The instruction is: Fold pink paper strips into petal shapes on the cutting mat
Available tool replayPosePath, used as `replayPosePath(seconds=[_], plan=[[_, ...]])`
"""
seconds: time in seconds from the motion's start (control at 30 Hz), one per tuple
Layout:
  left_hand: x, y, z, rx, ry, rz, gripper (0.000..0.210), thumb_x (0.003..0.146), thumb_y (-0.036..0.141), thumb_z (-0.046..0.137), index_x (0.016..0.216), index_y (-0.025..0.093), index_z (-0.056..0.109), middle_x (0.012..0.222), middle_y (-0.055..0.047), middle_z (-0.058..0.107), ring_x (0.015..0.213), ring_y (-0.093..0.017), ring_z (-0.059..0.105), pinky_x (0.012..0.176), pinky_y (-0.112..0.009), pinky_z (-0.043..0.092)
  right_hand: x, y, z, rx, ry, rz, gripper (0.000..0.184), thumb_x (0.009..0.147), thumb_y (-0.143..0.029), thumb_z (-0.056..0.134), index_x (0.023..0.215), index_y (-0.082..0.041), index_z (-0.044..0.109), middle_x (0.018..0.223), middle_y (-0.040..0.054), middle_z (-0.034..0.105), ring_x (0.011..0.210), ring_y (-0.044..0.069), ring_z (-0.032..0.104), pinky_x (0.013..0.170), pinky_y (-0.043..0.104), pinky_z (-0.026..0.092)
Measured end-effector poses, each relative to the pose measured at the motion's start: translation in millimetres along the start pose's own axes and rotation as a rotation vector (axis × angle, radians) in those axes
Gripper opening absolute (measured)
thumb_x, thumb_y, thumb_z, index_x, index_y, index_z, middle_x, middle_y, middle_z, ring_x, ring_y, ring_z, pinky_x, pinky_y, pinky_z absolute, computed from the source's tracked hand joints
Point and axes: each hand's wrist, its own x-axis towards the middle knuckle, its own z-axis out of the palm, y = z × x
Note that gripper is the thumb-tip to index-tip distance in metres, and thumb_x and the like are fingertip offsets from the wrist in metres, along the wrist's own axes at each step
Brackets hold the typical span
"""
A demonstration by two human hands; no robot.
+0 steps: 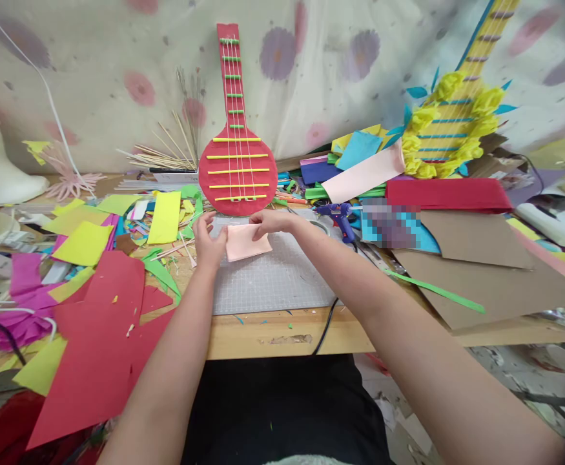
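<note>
Pale pink paper (247, 244) lies low over the far part of a grey cutting mat (272, 284), between the person's 2 hands. The right hand (273, 223) is nearly closed, thumb and fingers pinched on the paper's upper right part; the left hand (209, 239) is loosely curled, its thumb at the left edge, and whether it grips cannot be told. Just beyond them a red paper instrument (238, 171) stands upright, with 5 yellow bars on its round body and 6 green ones on its neck, closing off the space behind. To the right, a blue glue gun (341, 223) lies by the mat's edge, near a partly blurred item (393, 223); farther right are brown cardboard (495, 284), a green strip (437, 289) and a red roll (449, 195). Behind these stands a yellow instrument (444, 129) ringed with paper flowers. On the left, red sheets (101, 323), yellow paper (164, 217) and scraps crowd up to the forearm, with thin sticks (161, 156) at the back. A black cord (328, 326) crosses the front edge of the wooden table (243, 345). A flower-patterned curtain (340, 39) hangs behind; litter covers the floor (398, 413) at lower right.
</note>
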Motion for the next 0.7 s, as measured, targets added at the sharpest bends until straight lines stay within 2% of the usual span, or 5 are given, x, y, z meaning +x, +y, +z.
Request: replayPosePath(seconds=[0.13,0.23,0.3,0.43,0.7], plan=[[15.6,1.2,-19.6,-0.425,-0.248,-0.377,0.039,0.076,0.049,0.057,0.102,0.021,0.055,0.097,-0.007,0.065,0.094,-0.022,0.063,0.076,-0.032,0.052,7.8,-12.1,13.4,0.184,0.065,-0.061,0.027,0.061,-0.02,0.071,0.085,-0.016,0.062,0.083,-0.0021,0.062,0.073,0.01,0.052,0.062,0.02,0.037],[17.2,-3.2,-27.7,-0.432,-0.317,-0.468,0.041,0.068,0.038,0.067,0.102,0.018,0.057,0.087,-0.006,0.067,0.083,-0.022,0.066,0.069,-0.031,0.053,20.0,-17.2,21.7,0.138,0.077,-0.02,0.028,0.059,-0.019,0.074,0.084,-0.015,0.061,0.083,-0.0008,0.062,0.073,0.012,0.053,0.064,0.021,0.038],[16.1,-9.0,-28.3,-0.35,-0.259,-0.477,0.047,0.062,0.025,0.072,0.105,0.016,0.055,0.084,-0.005,0.068,0.077,-0.02,0.066,0.068,-0.031,0.053,25.4,-16.3,27.6,0.108,0.16,0.006,0.035,0.059,-0.022,0.076,0.089,-0.015,0.06,0.088,0.0012,0.062,0.077,0.013,0.053,0.067,0.023,0.039],[17.6,-24.6,-25.2,-0.123,-0.065,-0.428,0.047,0.063,0.015,0.064,0.109,0.013,0.053,0.088,-0.007,0.068,0.077,-0.018,0.066,0.072,-0.032,0.053,27.5,-6.0,45.7,0.025,0.568,-0.133,0.035,0.066,-0.028,0.072,0.096,-0.017,0.058,0.098,0.0042,0.058,0.089,0.015,0.05,0.08,0.027,0.038],[23.0,-38.5,-27.6,0.194,0.01,-0.336,0.045,0.066,0.016,0.06,0.111,0.014,0.053,0.095,-0.009,0.067,0.085,-0.02,0.065,0.079,-0.034,0.05,38.6,9.6,79.4,0.09,0.421,-0.186,0.015,0.068,-0.026,0.072,0.074,-0.016,0.062,0.077,-0.0012,0.056,0.075,0.011,0.046,0.078,0.024,0.033]])
